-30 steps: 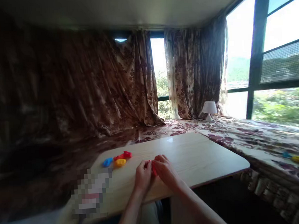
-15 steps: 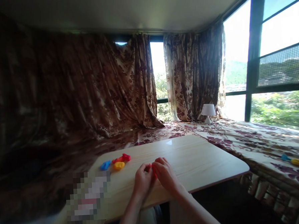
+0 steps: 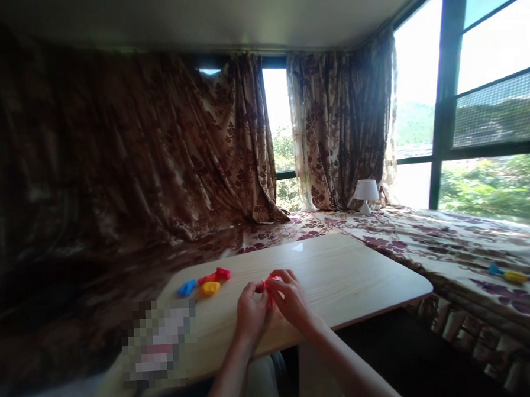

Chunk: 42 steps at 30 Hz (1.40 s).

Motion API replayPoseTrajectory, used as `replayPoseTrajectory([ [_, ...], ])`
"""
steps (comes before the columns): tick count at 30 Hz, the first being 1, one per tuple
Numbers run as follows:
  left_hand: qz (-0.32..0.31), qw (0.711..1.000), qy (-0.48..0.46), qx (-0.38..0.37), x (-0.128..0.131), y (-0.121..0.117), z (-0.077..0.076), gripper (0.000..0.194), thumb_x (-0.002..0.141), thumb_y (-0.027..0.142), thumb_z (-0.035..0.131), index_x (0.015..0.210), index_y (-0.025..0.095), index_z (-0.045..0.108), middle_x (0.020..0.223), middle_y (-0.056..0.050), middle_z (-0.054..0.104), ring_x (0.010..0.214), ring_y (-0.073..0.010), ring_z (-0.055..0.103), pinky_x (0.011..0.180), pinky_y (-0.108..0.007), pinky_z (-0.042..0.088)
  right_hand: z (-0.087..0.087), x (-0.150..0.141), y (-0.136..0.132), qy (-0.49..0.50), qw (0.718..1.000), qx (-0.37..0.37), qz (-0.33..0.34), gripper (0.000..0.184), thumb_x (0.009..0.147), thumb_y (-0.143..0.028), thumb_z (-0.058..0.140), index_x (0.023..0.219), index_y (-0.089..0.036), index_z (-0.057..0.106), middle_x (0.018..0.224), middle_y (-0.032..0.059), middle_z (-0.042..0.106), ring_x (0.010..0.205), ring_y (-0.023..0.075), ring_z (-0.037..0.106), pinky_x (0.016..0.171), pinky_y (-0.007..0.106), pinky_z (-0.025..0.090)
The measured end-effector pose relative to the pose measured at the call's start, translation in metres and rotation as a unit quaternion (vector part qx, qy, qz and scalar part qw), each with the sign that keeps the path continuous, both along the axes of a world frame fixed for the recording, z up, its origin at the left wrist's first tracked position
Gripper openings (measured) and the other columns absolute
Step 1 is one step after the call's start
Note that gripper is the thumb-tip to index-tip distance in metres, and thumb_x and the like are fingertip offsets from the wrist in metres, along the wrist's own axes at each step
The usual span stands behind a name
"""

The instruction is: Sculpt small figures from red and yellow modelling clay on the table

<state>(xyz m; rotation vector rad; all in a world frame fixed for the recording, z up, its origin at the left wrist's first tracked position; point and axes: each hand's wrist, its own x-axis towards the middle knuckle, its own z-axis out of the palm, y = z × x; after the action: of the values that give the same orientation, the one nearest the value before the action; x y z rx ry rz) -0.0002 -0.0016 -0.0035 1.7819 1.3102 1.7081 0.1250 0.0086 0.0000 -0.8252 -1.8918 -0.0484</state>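
Two broad, brown-and-cream floral fabric curtains [image 3: 191, 155] hang beyond the table's far edge, and a tall glass window with a dark green frame [image 3: 446, 100] stands beyond its right side. A cream cloth with purple flowers [image 3: 409, 232] covers the raised surface behind and to the right of the table. The table [image 3: 362, 276] itself has a pale wood-grained top with rounded corners. At its left end lies a long object [image 3: 159, 346], blurred into squares, too coarse to identify. A white lamp with a flared shade [image 3: 366, 190] stands upright beyond its far right part.

Over the table's near middle, the left hand [image 3: 248, 312] and right hand [image 3: 293, 298] pinch a small, bright red, soft-looking piece [image 3: 271, 298] between their fingertips. Fingers hide much of it, so which way it points cannot be told; the visible strip runs roughly from the table's near edge toward the far one.

On the table's left part, crumpled red [image 3: 214, 277], yellow [image 3: 210, 289] and blue [image 3: 187, 288] pieces lie close together.
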Motion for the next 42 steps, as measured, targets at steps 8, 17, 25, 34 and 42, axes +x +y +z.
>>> replayPoseTrajectory([
  [8,-0.009,0.998,-0.044,-0.037,-0.0020,0.0004,-0.0003,0.015,0.071,0.030,0.055,0.072,0.016,0.062,0.069,-0.002,0.065,0.067,-0.0158,0.059,0.069,-0.028,0.045,-0.0028,0.0026,0.0050,0.062,0.998,-0.015,0.011,0.025,0.087,-0.019,0.045,0.104,-0.022,0.063,0.101,0.0076,0.059,0.096,0.0204,0.050,0.084,0.036,0.045],
  [17,-0.021,0.996,-0.066,-0.051,-0.0041,0.0035,-0.0028,0.015,0.070,0.029,0.057,0.075,0.016,0.063,0.072,-0.003,0.067,0.070,-0.0158,0.060,0.068,-0.026,0.045,-0.0062,0.0013,0.0069,0.039,0.999,-0.021,0.012,0.019,0.080,-0.019,0.056,0.096,-0.023,0.066,0.103,0.0073,0.058,0.098,0.0211,0.050,0.085,0.036,0.044],
  [25,-0.013,0.998,-0.057,-0.035,-0.0024,0.0014,-0.0013,0.014,0.069,0.028,0.058,0.074,0.017,0.064,0.073,-0.002,0.067,0.071,-0.0160,0.059,0.072,-0.027,0.045,-0.0054,0.0014,0.0066,0.042,0.999,-0.010,0.011,0.019,0.082,-0.019,0.054,0.096,-0.024,0.066,0.098,0.0060,0.059,0.093,0.0201,0.051,0.081,0.035,0.045],
  [34,-0.016,0.998,-0.060,-0.031,-0.0007,-0.0003,0.0002,0.013,0.068,0.028,0.058,0.070,0.016,0.064,0.069,-0.001,0.066,0.069,-0.0158,0.059,0.071,-0.027,0.045,-0.0016,-0.0001,0.0022,0.001,1.000,0.002,0.022,0.018,0.086,-0.017,0.049,0.092,-0.021,0.066,0.092,0.0061,0.060,0.089,0.0197,0.050,0.078,0.034,0.045],
  [42,-0.023,0.995,-0.087,-0.049,-0.0023,0.0003,0.0012,0.013,0.066,0.027,0.058,0.070,0.016,0.063,0.068,-0.003,0.067,0.069,-0.0166,0.061,0.070,-0.027,0.047,-0.0033,-0.0014,0.0039,0.008,1.000,0.008,0.020,0.017,0.084,-0.017,0.051,0.091,-0.022,0.066,0.090,0.0056,0.061,0.087,0.0195,0.051,0.076,0.033,0.046],
])
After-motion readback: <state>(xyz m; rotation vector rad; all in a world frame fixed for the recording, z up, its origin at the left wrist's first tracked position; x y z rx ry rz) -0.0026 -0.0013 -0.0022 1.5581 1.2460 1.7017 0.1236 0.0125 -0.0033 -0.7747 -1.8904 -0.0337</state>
